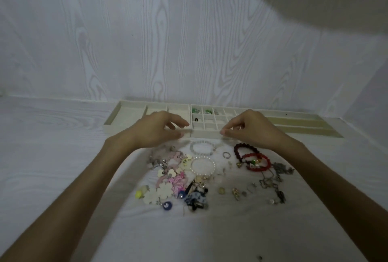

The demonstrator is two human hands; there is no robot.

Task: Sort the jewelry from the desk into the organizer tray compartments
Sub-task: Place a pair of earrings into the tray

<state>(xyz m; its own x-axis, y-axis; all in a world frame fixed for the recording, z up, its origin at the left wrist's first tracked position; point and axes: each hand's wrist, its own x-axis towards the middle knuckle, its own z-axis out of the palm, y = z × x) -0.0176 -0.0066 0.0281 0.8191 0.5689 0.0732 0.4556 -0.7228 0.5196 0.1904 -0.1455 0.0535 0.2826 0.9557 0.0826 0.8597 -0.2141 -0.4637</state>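
Most jewelry is still lying heaped on the desk before us. We are hovering our left hand and right hand, fingers loosely curled and seemingly empty, at the organizer tray, holding only a few pieces.

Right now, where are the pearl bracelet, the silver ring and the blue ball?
pearl bracelet [211,159], head view, on the beads of its right upper arc.
silver ring [224,153], head view, on its left band.
blue ball [167,205], head view, on its middle.
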